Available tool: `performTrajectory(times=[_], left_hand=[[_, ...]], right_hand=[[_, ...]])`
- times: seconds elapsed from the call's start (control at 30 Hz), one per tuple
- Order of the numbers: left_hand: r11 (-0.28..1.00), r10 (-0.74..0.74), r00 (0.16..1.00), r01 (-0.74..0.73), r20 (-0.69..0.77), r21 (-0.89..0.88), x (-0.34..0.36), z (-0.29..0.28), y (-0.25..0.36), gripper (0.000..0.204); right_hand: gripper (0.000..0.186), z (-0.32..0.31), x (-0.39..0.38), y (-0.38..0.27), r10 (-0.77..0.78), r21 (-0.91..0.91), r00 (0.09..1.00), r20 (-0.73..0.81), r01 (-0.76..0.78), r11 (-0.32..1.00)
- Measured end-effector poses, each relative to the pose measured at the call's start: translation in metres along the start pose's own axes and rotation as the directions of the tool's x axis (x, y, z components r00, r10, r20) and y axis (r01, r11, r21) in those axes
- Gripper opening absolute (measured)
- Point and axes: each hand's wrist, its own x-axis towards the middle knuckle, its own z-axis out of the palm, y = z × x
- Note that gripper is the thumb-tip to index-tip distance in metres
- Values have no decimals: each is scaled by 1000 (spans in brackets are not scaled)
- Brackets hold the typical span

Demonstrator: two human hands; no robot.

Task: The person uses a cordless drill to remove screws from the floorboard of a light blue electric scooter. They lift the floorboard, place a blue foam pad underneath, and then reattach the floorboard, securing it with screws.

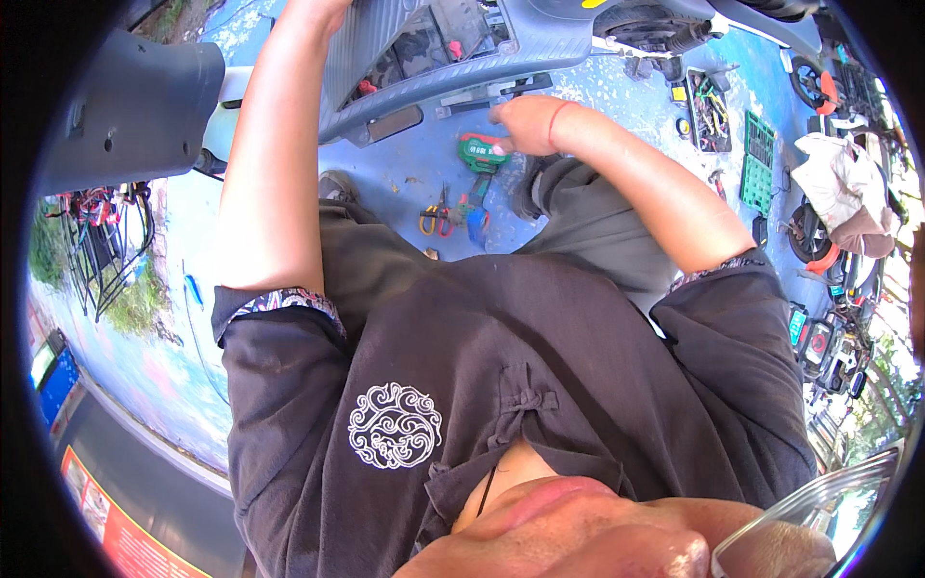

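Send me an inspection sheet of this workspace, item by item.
Surface: blue floor, pale worn patches.
Job's things: drill on the floor between the feet; vehicle body above it, bay uncovered.
Clutter: yellow-and-red-handled tools beside the drill; tool tray and green case at right, pale cloth beyond.
Grippers: bare hands; right hand has its fingers at the drill, grip unclear; left hand mostly cut off by the top edge.
Cables: none clear enough to confirm.
Surroundings: plants at left, wheels at far right.
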Motion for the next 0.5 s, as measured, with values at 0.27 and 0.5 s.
performTrajectory(times=[0.27,0.5], left_hand=[[998,-48,998,47,27,34,-2,10,-1,76],[940,-67,998,70,-22,334,0,61,-8,93]], right_hand=[[45,4,10,-31,53,236,981,-189,-7,972],[34,22,16,-47,-31,75,997,-71,36,997]])
